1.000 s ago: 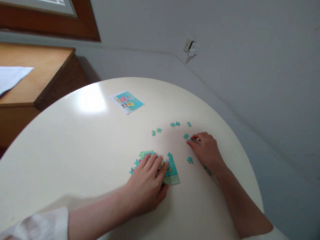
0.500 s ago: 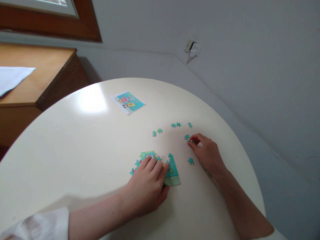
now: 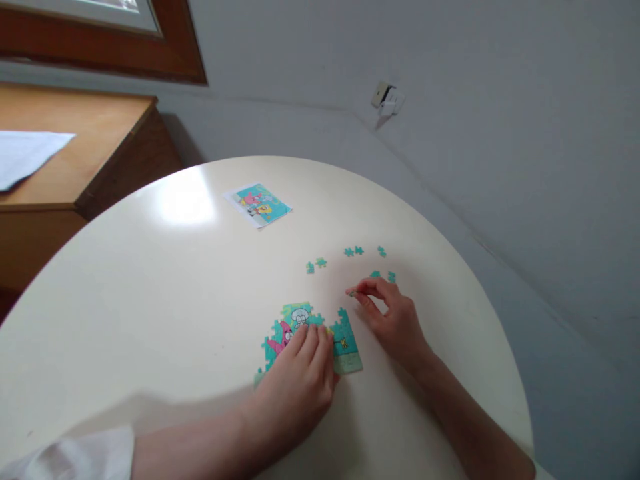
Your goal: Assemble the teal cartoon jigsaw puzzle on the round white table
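Note:
A partly joined jigsaw puzzle (image 3: pixel 353 341) with cartoon figures lies on the round white table (image 3: pixel 190 287). My left hand (image 3: pixel 300 377) lies over its middle and lower part, fingers side by side on the surface, hiding much of the picture. My right hand (image 3: pixel 395 323) pinches a small puzzle piece (image 3: pixel 352 293) between thumb and fingertips, just above and right of the puzzle's upper right corner. Two loose teal pieces, one of them a teal piece (image 3: pixel 391 277), lie just beyond the right hand's knuckles.
Several loose pieces lie farther back, among them a green-edged piece (image 3: pixel 321 263) and a teal piece (image 3: pixel 381 251). A printed cartoon picture (image 3: pixel 263 205) lies toward the far edge. A wooden cabinet (image 3: pixel 100 140) stands left; a wall socket (image 3: pixel 387 99) is on the wall.
My right hand has moved left toward the puzzle with the pinched piece, leaving another loose piece uncovered. My left hand has shifted slightly down and its fingers have drawn together, showing more of the picture.

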Available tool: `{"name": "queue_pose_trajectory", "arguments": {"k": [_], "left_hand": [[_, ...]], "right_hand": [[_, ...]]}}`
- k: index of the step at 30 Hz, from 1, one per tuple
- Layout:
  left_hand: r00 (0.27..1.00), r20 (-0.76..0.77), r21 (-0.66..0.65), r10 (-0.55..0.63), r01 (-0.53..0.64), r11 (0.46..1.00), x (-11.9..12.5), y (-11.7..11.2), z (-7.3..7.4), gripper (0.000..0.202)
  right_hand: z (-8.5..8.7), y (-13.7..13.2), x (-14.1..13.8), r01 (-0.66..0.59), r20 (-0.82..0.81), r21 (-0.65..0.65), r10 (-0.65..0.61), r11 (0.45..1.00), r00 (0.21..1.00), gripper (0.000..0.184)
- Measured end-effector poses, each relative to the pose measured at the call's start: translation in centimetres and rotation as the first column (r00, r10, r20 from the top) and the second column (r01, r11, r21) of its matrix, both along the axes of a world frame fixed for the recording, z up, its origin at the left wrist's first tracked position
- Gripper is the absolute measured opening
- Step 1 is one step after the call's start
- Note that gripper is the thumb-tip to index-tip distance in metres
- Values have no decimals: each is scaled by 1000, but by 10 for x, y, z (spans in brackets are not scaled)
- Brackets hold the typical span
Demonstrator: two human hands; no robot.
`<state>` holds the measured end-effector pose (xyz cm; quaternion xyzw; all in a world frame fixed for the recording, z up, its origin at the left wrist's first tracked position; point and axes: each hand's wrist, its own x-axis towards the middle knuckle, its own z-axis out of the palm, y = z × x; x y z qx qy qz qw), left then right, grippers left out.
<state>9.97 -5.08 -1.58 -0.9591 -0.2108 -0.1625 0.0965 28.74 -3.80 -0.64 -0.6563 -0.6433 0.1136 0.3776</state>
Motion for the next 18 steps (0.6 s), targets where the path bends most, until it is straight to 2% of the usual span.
{"name": "queue_pose_trajectory", "arguments": {"k": [2,4,8,14,18], "left_hand": [[999,-27,35,24,-23,999,0,-5,-1,31],[996,-67,50,55,-52,997,0,-8,-1,33],[992,-102,55,70,-65,996,0,-11,-1,34],[982,-167,41,84,-78,996,0,-11,0,38],[986,-149,46,76,-70,997,0,-12,-1,38]], "right_hand": [[0,-1,-8,-76,-126,-67,67,995,990,9],[0,-2,-13,-132,-179,-106,111,986,977,9],[0,-1,-17,-168,-190,-102,147,980,971,7],[0,-1,-19,-185,-247,-222,128,957,961,6],[-1,-1,-19,-209,-274,-242,140,947,951,7]]}}
